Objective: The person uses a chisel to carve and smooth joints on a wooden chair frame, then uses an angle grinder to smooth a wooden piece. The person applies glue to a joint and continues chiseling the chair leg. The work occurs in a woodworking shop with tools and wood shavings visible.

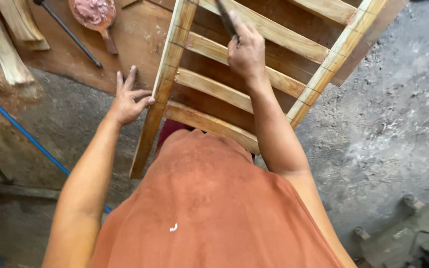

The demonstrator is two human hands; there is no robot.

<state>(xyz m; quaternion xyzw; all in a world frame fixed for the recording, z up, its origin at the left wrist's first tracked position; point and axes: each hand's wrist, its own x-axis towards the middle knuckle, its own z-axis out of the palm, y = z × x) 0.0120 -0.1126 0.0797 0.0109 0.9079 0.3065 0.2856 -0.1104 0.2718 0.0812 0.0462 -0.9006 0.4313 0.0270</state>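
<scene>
1. A slatted wooden frame, seemingly a chair back, is seen lying tilted over a brown board on the grey floor, directly in front of the person.
2. The frame's left rail is steadied by the left hand: the fingers are spread open, with the thumb and fingertips pressed against the rail's edge and nothing enclosed.
3. A thin dark tool is gripped in the closed right hand and is held against an upper slat; its tip is cut off by the top edge of the view.
4. A round paddle smeared with pinkish paste and a dark rod are seen lying on the board, well apart from both hands.
5. A slip is judged possible: the frame is held only by light finger pressure, so a hard push of the tool could shift it sideways.
6. The slat could be gouged if the tool is angled too steeply.
</scene>
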